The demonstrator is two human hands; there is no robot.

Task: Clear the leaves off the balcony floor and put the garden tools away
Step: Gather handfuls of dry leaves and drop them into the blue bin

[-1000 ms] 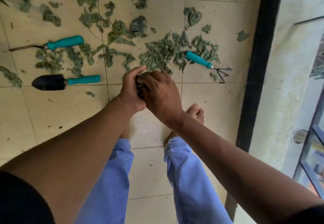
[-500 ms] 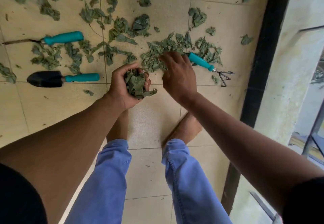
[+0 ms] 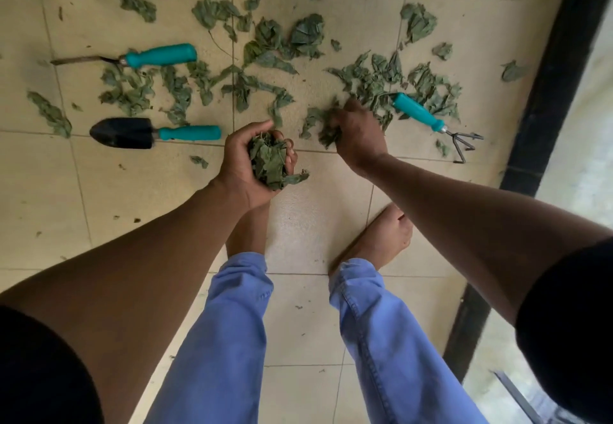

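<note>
Right hand [image 3: 360,135] fingertips buried in leaves [image 3: 326,128]; the left foot [image 3: 247,231] lies mostly behind the left hand [image 3: 247,166].

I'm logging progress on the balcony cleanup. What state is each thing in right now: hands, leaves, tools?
left hand: cupped, holding a bunch of leaves
right hand: down on the floor, fingers gathering a clump of leaves
scattered leaves: still spread over the tiles
trowel: lying flat, untouched
hand rake: lying flat, handle among leaves
narrow-bladed tool: lying flat, untouched
</note>
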